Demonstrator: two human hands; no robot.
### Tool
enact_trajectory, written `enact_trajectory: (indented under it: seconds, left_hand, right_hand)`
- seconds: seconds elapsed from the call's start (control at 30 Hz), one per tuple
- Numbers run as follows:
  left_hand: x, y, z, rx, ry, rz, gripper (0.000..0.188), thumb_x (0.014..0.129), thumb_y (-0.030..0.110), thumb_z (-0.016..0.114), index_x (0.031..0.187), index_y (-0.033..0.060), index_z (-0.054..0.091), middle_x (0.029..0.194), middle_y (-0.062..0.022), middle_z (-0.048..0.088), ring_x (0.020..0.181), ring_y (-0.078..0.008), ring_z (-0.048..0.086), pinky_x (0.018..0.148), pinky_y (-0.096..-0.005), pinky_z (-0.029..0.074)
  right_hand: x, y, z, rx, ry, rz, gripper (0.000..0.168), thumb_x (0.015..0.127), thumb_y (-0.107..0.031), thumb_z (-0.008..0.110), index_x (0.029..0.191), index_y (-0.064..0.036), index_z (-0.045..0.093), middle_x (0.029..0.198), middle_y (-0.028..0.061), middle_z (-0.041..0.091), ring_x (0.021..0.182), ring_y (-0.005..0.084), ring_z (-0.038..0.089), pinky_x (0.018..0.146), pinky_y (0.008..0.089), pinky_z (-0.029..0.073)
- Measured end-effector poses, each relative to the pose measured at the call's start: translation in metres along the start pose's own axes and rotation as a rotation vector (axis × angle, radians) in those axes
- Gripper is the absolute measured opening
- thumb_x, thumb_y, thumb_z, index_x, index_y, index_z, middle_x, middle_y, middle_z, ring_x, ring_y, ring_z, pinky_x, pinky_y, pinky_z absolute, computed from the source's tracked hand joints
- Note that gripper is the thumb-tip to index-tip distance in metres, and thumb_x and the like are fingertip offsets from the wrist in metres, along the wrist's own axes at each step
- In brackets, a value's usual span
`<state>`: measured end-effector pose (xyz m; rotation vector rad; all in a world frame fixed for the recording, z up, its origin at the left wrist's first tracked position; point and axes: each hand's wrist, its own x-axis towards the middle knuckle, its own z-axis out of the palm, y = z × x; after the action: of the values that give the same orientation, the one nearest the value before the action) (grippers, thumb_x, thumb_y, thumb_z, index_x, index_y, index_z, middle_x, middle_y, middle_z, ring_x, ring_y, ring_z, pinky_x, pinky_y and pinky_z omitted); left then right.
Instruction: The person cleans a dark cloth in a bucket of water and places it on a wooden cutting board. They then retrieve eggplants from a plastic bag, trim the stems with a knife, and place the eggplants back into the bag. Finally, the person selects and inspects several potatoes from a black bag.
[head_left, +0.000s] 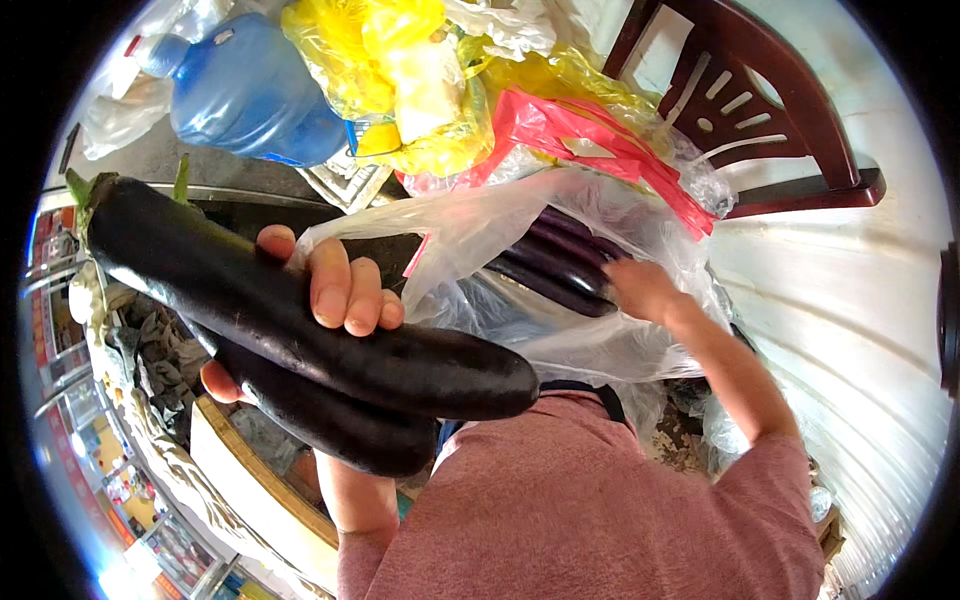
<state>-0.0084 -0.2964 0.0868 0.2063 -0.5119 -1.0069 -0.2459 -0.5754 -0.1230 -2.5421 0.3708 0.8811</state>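
Two dark purple eggplants (300, 330) with green stems lie side by side in my left hand (337, 289), whose fingers wrap around them. That hand also pinches the edge of a clear plastic bag (480, 217), which spreads open to the right. Inside the bag lie several more eggplants (555, 262), glossy and dark. My right hand (637, 286) reaches into the bag at their right end; its fingertips are partly hidden, so whether it grips one cannot be told.
A blue plastic water jug (247, 90) lies at the upper left. Yellow plastic bags (420, 90) and a red plastic bag (585, 135) are heaped beyond the clear bag. At the upper right stands a dark wooden chair (810, 97) by a pale wall. A wooden-edged board (255, 487) is at lower left.
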Motion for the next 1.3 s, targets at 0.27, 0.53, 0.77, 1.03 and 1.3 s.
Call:
enact_trajectory:
  seconds: [0.27, 0.53, 0.77, 1.03, 1.3]
  left_hand:
    - [0.003, -0.008, 0.004, 0.065, 0.089, 0.139, 0.102, 0.080, 0.064, 0.075, 0.154, 0.0063, 0.035, 0.111, -0.0136, 0.051, 0.104, -0.0291, 0.051, 0.098, -0.0488, 0.044]
    - [-0.007, -0.011, 0.000, 0.029, 0.106, 0.180, 0.100, 0.082, 0.063, 0.074, 0.154, 0.0053, 0.035, 0.110, -0.0134, 0.051, 0.104, -0.0287, 0.051, 0.099, -0.0478, 0.044]
    - [0.001, -0.011, 0.001, 0.065, 0.051, 0.173, 0.102, 0.082, 0.064, 0.074, 0.154, 0.0055, 0.034, 0.110, -0.0139, 0.051, 0.104, -0.0292, 0.052, 0.098, -0.0476, 0.045]
    - [0.047, -0.020, 0.010, 0.097, -0.037, 0.172, 0.107, 0.079, 0.070, 0.075, 0.153, 0.0035, 0.036, 0.109, -0.0162, 0.056, 0.100, -0.0307, 0.057, 0.094, -0.0443, 0.048]
    - [0.048, -0.020, 0.011, 0.121, 0.030, 0.208, 0.109, 0.078, 0.075, 0.070, 0.151, 0.0011, 0.037, 0.102, -0.0171, 0.057, 0.091, -0.0307, 0.059, 0.089, -0.0446, 0.048]
  right_hand:
    - [0.047, -0.042, 0.076, 0.247, 0.247, 0.119, 0.069, 0.086, -0.053, 0.070, 0.127, 0.000, 0.054, 0.126, 0.0233, 0.059, 0.112, 0.0433, 0.063, 0.091, 0.0494, 0.055]
    - [0.018, -0.013, 0.069, 0.255, 0.121, 0.021, 0.064, 0.091, -0.051, 0.066, 0.127, 0.002, 0.055, 0.138, 0.0236, 0.056, 0.124, 0.0414, 0.057, 0.101, 0.0491, 0.049]
    - [0.036, 0.000, 0.027, 0.477, 0.486, -0.237, 0.048, 0.092, -0.036, 0.065, 0.122, 0.001, 0.064, 0.122, 0.0295, 0.065, 0.116, 0.0443, 0.062, 0.098, 0.0461, 0.049]
    - [0.098, 0.111, -0.044, 1.085, 0.762, 0.163, 0.035, 0.098, -0.028, 0.058, 0.113, 0.000, 0.072, 0.116, 0.0170, 0.072, 0.111, 0.0298, 0.065, 0.098, 0.0388, 0.047]
    - [0.095, 0.066, 0.004, 0.074, 0.665, 0.275, 0.048, 0.087, -0.029, 0.066, 0.129, -0.004, 0.063, 0.132, 0.0226, 0.062, 0.125, 0.0417, 0.056, 0.104, 0.0467, 0.044]
